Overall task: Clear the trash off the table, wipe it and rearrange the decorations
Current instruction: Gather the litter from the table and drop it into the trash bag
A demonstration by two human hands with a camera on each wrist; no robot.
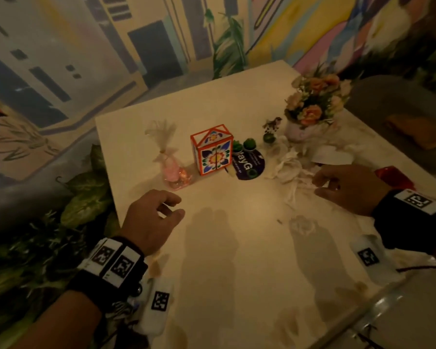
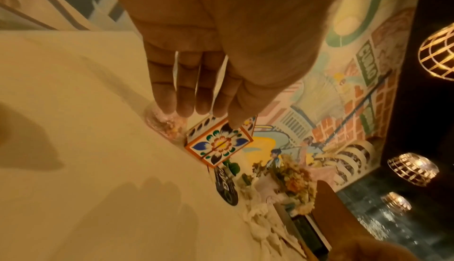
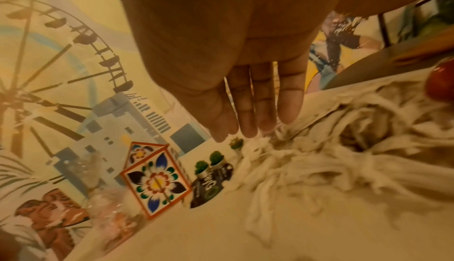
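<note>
Fingers [image 3: 290,98] straight over crumpled tissues [image 1: 290,167]; left hand [image 1: 149,220] near table [image 1: 237,248] edge

Walls: painted mural [image 1: 61,59] with pale buildings, a Ferris wheel [image 3: 49,71] and green leaves
Light: dim and warm; 3 gold wire-cage lamps [image 2: 437,51] glowing against a dark area
Greenery: leafy foliage [image 1: 86,197] along the table's left edge
Seating: grey upholstered seat [image 1: 388,109] at far right
</note>
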